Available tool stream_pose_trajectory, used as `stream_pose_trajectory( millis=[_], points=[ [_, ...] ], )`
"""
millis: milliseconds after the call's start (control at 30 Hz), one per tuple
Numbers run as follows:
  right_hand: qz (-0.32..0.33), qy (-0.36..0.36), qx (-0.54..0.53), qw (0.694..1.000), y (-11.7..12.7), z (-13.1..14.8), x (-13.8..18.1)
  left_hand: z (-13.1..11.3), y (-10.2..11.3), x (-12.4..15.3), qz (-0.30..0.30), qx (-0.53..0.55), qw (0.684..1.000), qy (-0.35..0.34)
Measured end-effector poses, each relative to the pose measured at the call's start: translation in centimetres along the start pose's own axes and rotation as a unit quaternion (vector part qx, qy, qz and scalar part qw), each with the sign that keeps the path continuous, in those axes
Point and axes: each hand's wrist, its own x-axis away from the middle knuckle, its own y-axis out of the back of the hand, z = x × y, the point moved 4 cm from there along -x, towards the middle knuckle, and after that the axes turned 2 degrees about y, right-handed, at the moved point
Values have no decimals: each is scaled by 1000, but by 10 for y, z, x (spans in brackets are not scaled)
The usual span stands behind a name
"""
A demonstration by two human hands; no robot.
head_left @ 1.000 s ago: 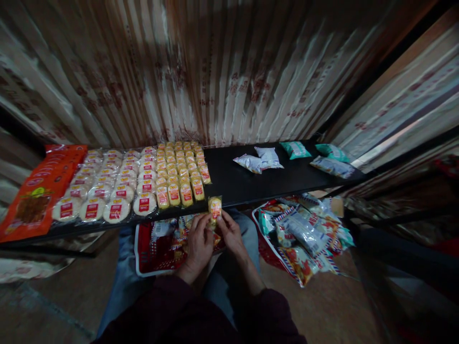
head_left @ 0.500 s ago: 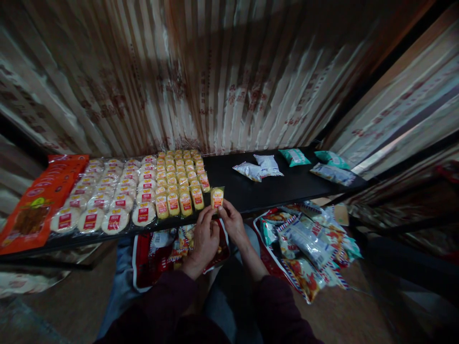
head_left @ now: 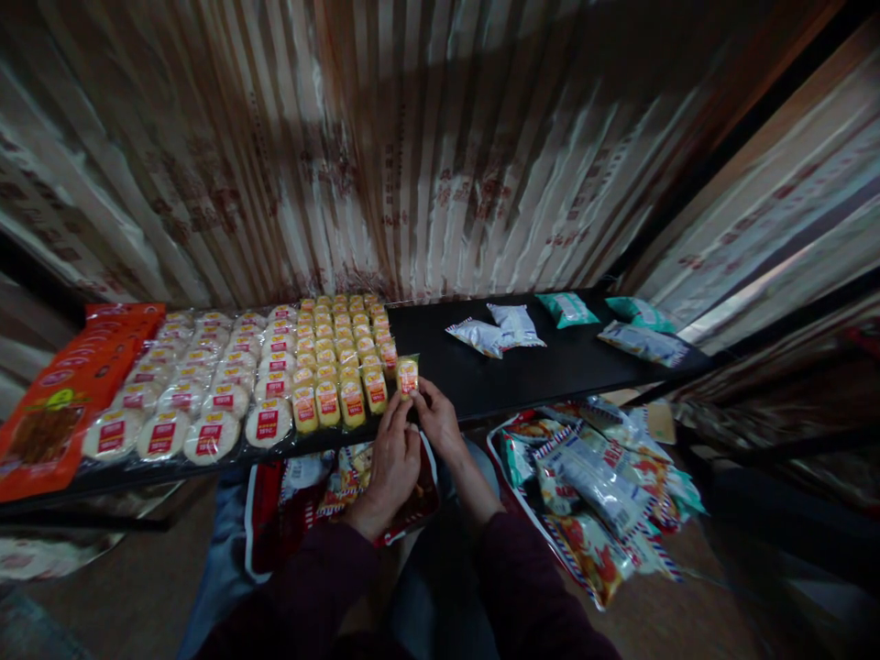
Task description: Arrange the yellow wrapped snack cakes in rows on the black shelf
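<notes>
Sleeves (head_left: 323, 568) of dark purple colour lead to the left hand (head_left: 391, 466) and the right hand (head_left: 441, 423), whose fingers (head_left: 397, 417) together pinch the lower end of one small wrapped yellow cake (head_left: 408, 374). A red basket (head_left: 269, 539) is below the front edge of the black shelf (head_left: 467, 385), where the cake is just right of rows of similar cakes (head_left: 352, 403). Farther on the shelf lie pillow-shaped bags (head_left: 517, 325), and behind hangs a striped curtain (head_left: 440, 165).
</notes>
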Motion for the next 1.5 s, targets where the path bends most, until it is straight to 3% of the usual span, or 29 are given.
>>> stream_pose_trajectory(
  millis=[500, 1000, 1500],
  points=[
    [-7, 28, 131, 991, -5, -2, -17, 13, -5, -7, 10, -1, 1000, -6],
    [13, 38, 155, 987, -8, -2, -25, 20, -15, -6, 6, 8, 1000, -15],
    [-6, 48, 159, 986, -11, 2, -24, 21, -15, -9, 29, -17, 999, 3]
  ],
)
